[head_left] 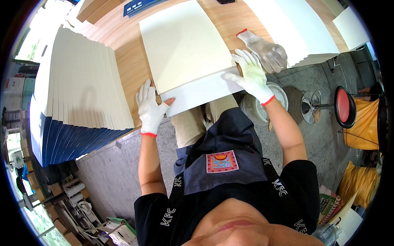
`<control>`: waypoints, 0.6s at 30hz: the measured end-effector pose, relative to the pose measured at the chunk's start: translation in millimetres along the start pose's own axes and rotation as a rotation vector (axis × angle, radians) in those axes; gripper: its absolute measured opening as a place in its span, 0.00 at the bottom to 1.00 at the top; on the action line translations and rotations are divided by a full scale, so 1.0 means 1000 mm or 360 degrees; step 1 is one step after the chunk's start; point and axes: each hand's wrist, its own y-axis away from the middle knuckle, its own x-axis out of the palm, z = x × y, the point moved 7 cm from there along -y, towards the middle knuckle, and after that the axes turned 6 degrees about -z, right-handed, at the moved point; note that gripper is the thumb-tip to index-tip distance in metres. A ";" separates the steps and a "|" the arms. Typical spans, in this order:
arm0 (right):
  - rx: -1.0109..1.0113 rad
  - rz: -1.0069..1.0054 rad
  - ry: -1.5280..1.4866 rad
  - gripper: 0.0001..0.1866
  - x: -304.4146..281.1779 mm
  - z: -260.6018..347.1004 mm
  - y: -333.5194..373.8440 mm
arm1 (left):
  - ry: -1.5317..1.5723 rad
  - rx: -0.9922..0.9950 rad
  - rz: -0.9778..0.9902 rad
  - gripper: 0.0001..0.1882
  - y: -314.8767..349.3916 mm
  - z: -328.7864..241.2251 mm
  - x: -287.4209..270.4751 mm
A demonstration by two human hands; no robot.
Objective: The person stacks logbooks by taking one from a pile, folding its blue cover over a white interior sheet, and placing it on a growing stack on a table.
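Observation:
A cream sheet lies on the wooden table in front of me, with a white strip of paper showing along its near edge and over the table's edge. My left hand, in a white glove with a red cuff and bare thumb tip, rests at the strip's left end. Its fingers are stretched out and its thumb lies on the paper. At the right end, my right hand is gloved too, fingers extended and apart, thumb lying over the strip. Just beyond it lies a loose greyish glove.
A fanned stack of cream sheets with blue lower edges stands at the left. White stacked sheets lie on the right. Cardboard, a blue printed item and a dark phone-like object sit at the back. A bucket and stool stand right.

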 end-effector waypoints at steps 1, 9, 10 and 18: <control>0.0004 0.0012 0.0002 0.42 -0.001 0.001 0.000 | -0.0016 -0.0008 0.0019 0.43 -0.002 0.000 0.000; -0.0037 0.0011 0.0076 0.43 0.001 0.002 -0.001 | -0.0027 0.0029 0.0134 0.48 -0.007 0.002 0.002; -0.0049 0.0015 0.0108 0.43 0.001 0.002 -0.001 | -0.0018 0.0041 0.0116 0.50 -0.008 0.005 0.003; 0.0044 0.0085 0.0040 0.46 0.003 0.000 -0.001 | 0.0002 -0.0070 0.0338 0.56 -0.034 0.006 0.002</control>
